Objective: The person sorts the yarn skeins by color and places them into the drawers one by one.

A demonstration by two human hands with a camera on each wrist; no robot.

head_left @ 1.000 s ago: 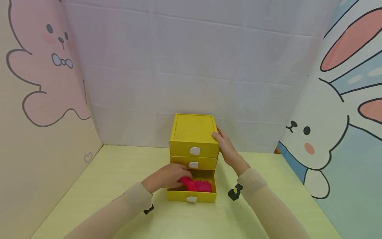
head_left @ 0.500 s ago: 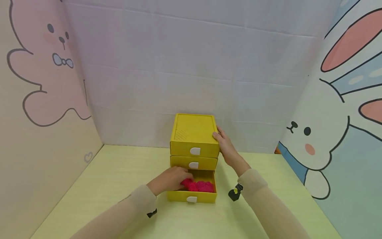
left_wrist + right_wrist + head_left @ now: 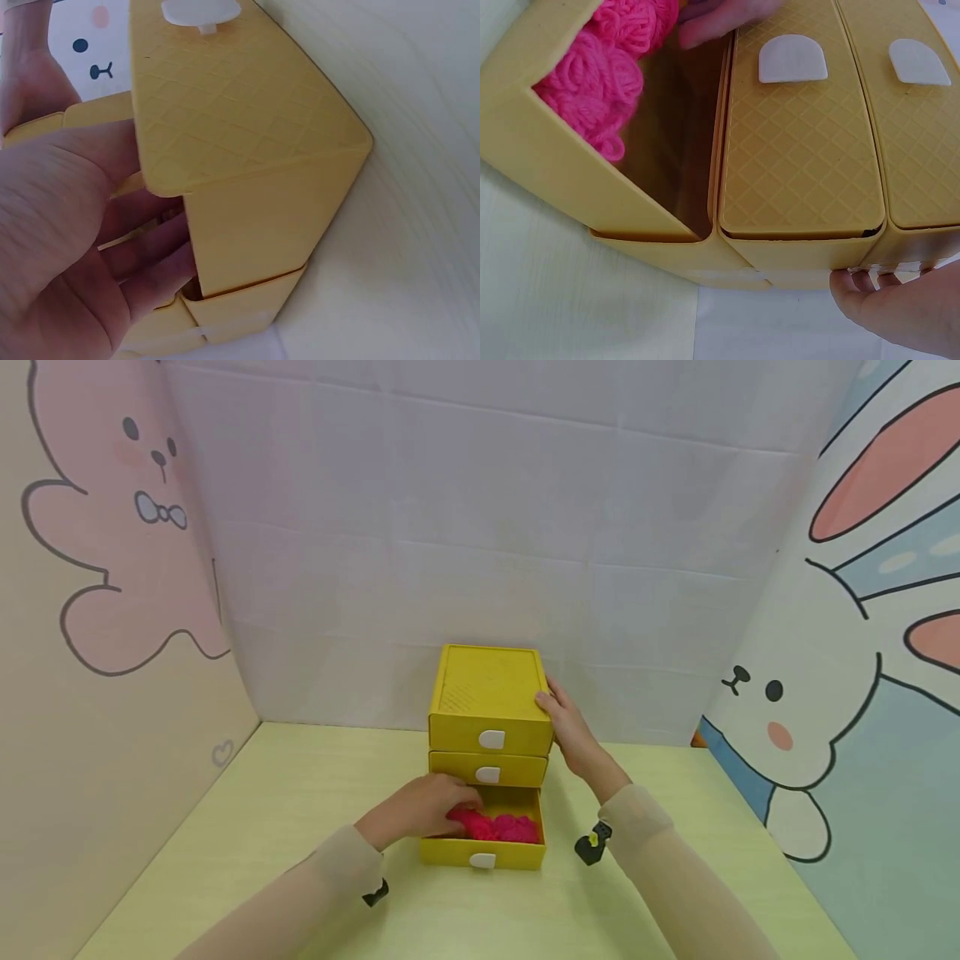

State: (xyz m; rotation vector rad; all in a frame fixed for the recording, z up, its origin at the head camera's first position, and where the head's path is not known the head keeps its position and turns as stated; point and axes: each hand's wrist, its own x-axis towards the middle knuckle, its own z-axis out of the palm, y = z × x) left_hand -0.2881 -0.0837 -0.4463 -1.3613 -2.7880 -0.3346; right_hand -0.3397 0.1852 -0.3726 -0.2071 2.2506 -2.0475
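A yellow three-drawer storage box (image 3: pixel 491 681) stands against the back wall, its bottom drawer (image 3: pixel 510 857) pulled out. Bright pink yarn (image 3: pixel 592 90) lies bunched in that drawer, also showing as a pink heap (image 3: pixel 516 829) in the head view. My left hand (image 3: pixel 420 808) reaches into the drawer's left side, thumb and fingers around the left part of the yarn. The drawer's wall hides its fingertips in the left wrist view. My right hand (image 3: pixel 576 735) rests against the box's right side, thumb at the top edge and fingertips at the side panel (image 3: pixel 889 279).
The two upper drawers, top (image 3: pixel 457 733) and middle (image 3: pixel 450 767), are closed and have white tab handles. A pale yellow table (image 3: pixel 315 777) lies under the box. White cloth (image 3: pixel 480 527) hangs behind; side panels carry a pink bear and a white rabbit (image 3: pixel 780 693).
My left hand has shifted slightly in the drawer, right and then back left. The pink yarn now lies lower and more bunched than a second ago. My right hand has stayed in place.
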